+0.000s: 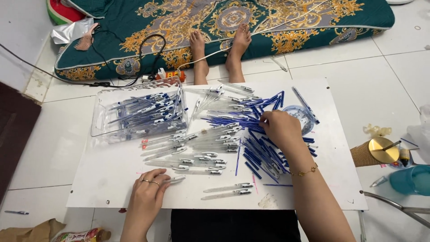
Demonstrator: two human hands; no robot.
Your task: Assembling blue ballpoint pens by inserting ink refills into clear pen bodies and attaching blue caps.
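Head view. We see a white board (112, 179) laid on the floor, carrying pen parts. Our left hand (147, 193) rests near the board's near edge, fingers closed on a clear barrel (175, 179); its long axis runs roughly parallel to that edge, free end pointing to our right. Our right hand (280, 129) sits right of the board's centre, fingers curled down into a heap of blue refills (260, 154); whether they have one clamped we cannot tell. Loose barrels (201, 148) lie in rows at the centre, mostly along the board's length. A clear tray (101, 117) of finished pens stands at the far left corner.

Risk, in our judgement: the refills lie crossed and fanned, so the picking fingers could drag neighbours off the right edge or scatter the ordered rows.
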